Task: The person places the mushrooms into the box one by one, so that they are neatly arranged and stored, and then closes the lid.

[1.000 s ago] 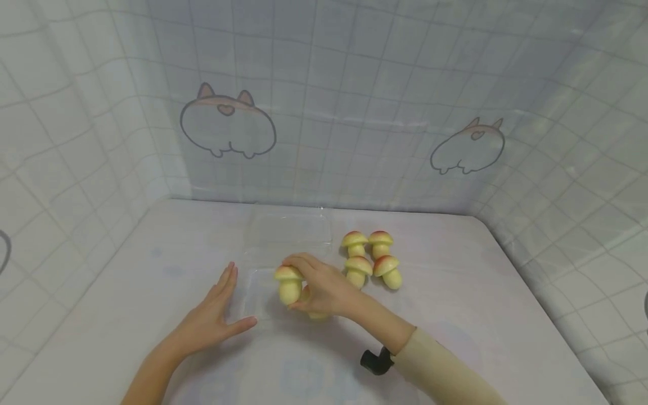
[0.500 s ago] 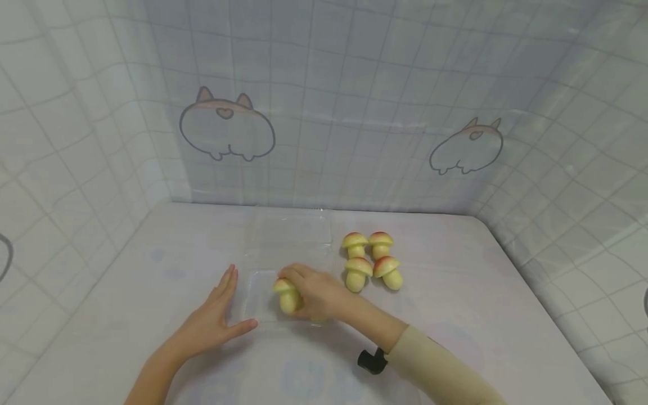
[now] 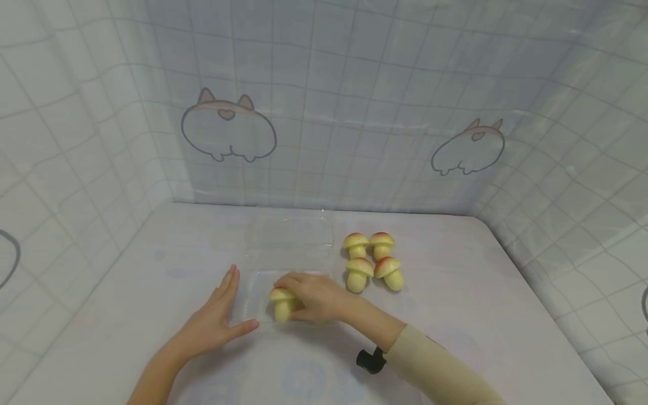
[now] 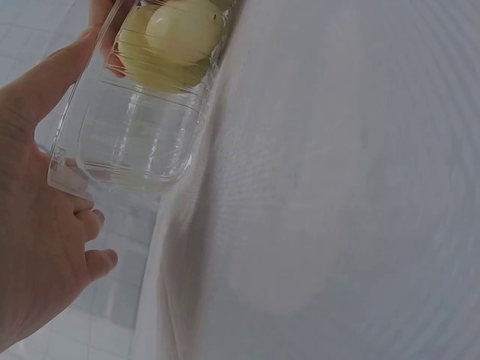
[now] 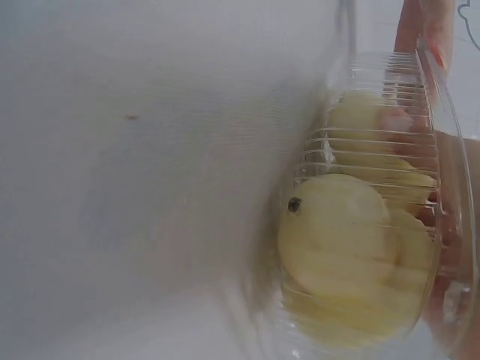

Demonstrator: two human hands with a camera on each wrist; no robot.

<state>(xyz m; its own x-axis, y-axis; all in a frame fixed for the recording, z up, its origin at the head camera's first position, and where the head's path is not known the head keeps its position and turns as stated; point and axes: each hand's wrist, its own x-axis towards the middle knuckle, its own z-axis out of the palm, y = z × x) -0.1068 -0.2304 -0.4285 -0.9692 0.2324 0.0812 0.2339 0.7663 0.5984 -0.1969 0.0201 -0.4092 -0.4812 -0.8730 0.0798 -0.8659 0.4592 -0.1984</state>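
My right hand [image 3: 321,298] grips a yellow toy mushroom [image 3: 282,306] with a reddish cap, fingers over the cap side and thumb low by the stem. It is down inside a clear plastic clamshell box [image 3: 257,292], left of the middle. Through the box wall, the right wrist view shows a pale rounded mushroom stem [image 5: 337,232] with more yellow behind it; in the head view my hand hides that part. My left hand [image 3: 212,318] lies with straight, spread fingers along the box's left side. In the left wrist view its thumb and fingers are at the rim [image 4: 75,112].
The box's clear lid [image 3: 291,232] lies folded back, away from me. Several more toy mushrooms [image 3: 359,273] stand in two rows right of the box. A black curved piece [image 3: 371,361] shows beside the right sleeve. Grid-patterned curtains [image 3: 354,129] enclose the table.
My right hand has lowered the mushroom into the box, moving slightly left and towards me. The left hand stays beside the box, and the mushrooms on the right have not moved.
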